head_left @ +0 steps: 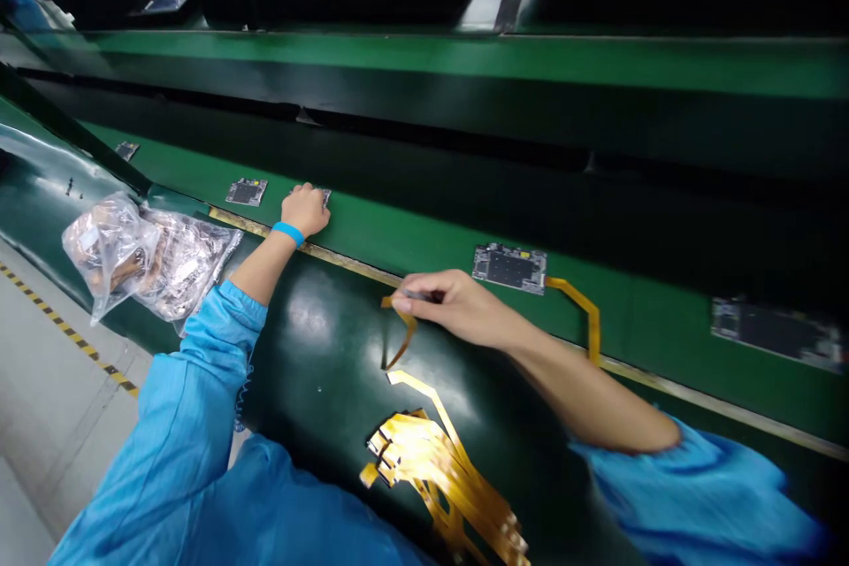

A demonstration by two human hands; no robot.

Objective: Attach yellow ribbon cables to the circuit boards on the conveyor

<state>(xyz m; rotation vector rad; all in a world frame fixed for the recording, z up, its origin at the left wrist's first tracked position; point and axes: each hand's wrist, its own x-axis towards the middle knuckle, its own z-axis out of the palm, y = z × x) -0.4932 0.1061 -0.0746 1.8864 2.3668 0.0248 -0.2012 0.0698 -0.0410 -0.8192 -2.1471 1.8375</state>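
My left hand (306, 210), with a blue band at its wrist, reaches onto the green belt. Its fingers are curled over a circuit board (326, 196), most of which the hand hides. My right hand (455, 305) pinches an orange flex cable (406, 340) near one end, and the cable's tail hangs down over the dark green bench. A small dark piece shows by the right fingertips; I cannot make out what it is. Below that hand lies a pile of flex cables (438, 460). Right of it, a circuit board (509, 268) has one flex cable (587, 305) at its side.
More circuit boards lie along the belt (411, 230): one left of my left hand (247, 192), one far left (126, 150), one far right (776, 332). Clear plastic bags (159, 256) with copper-coloured contents rest on the bench's left. A raised green ledge (424, 57) runs behind.
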